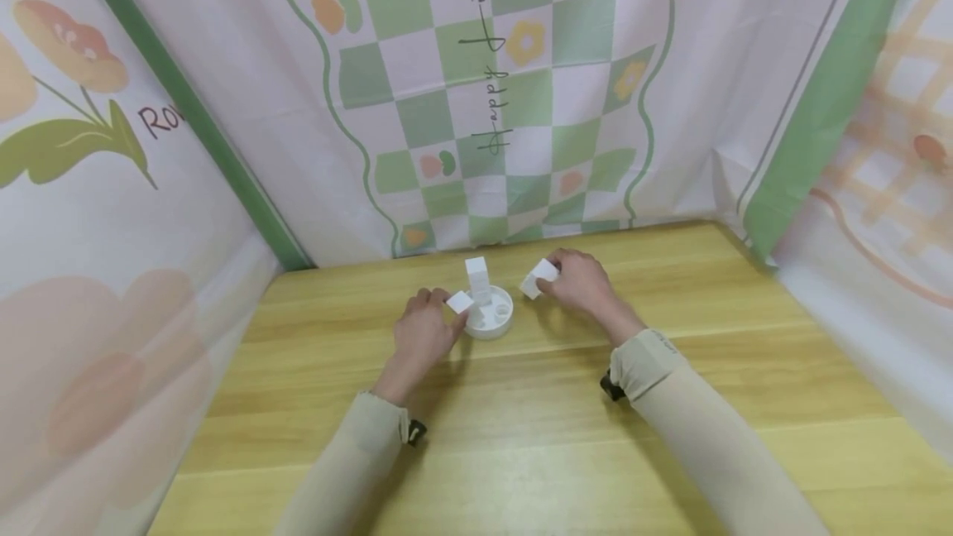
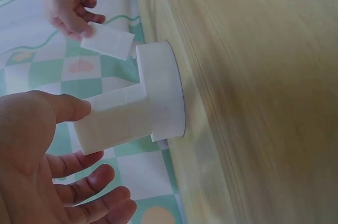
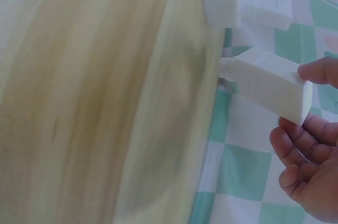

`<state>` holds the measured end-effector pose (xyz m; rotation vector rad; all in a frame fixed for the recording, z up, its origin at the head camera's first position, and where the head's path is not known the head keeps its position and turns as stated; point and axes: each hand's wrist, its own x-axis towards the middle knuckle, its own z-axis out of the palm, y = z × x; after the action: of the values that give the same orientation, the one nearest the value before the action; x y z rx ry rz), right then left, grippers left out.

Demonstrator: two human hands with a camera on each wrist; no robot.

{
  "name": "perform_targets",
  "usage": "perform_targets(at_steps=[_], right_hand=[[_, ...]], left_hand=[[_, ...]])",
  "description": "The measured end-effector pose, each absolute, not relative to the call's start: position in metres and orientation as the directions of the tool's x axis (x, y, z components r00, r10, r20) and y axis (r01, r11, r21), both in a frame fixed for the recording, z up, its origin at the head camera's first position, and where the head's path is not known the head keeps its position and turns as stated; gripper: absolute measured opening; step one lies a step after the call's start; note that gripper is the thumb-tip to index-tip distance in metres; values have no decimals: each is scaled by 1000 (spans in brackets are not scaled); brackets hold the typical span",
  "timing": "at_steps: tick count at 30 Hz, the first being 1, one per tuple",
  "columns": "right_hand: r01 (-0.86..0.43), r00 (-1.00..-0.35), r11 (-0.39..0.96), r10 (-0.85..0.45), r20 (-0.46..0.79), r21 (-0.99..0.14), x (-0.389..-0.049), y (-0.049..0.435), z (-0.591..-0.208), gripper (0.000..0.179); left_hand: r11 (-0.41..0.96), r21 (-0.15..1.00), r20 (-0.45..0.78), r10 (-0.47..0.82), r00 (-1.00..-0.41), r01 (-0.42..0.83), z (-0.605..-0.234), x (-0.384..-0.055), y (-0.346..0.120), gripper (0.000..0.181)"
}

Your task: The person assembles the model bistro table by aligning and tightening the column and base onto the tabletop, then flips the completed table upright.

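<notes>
A low round white base [image 1: 490, 332] with round holes in its top stands on the table. One white rectangular block [image 1: 477, 275] stands upright at its back. At the base's left side, my left hand [image 1: 424, 329] pinches a second white block [image 2: 112, 121] between thumb and index finger, its far end at the base. Whether it is fully seated, I cannot tell. To the right, my right hand [image 1: 584, 284] grips a third white block [image 3: 272, 82], tilted and apart from the base. A short round stub [image 3: 226, 68] sticks out of its lower end.
The wooden table [image 1: 521, 453] stretches toward me. Behind it hangs a checked green and white cloth [image 1: 476, 106]. Printed cloths also hang at the left [image 1: 112, 271] and right [image 1: 878, 147].
</notes>
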<state>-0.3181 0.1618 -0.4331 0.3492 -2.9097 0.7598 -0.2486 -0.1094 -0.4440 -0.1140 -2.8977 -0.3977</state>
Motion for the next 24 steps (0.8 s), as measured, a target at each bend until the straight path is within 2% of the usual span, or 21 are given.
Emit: perform_targets(at_steps=[17, 24], right_hand=[[-302, -952, 838, -244, 183, -455, -301, 145, -405, 39], [-325, -945, 820, -268, 186, -472, -295, 136, -402, 44]], left_hand=[[964, 243, 237, 54, -970, 113, -448, -248, -110, 52], [961, 246, 250, 62, -966, 125, -447, -248, -110, 52]])
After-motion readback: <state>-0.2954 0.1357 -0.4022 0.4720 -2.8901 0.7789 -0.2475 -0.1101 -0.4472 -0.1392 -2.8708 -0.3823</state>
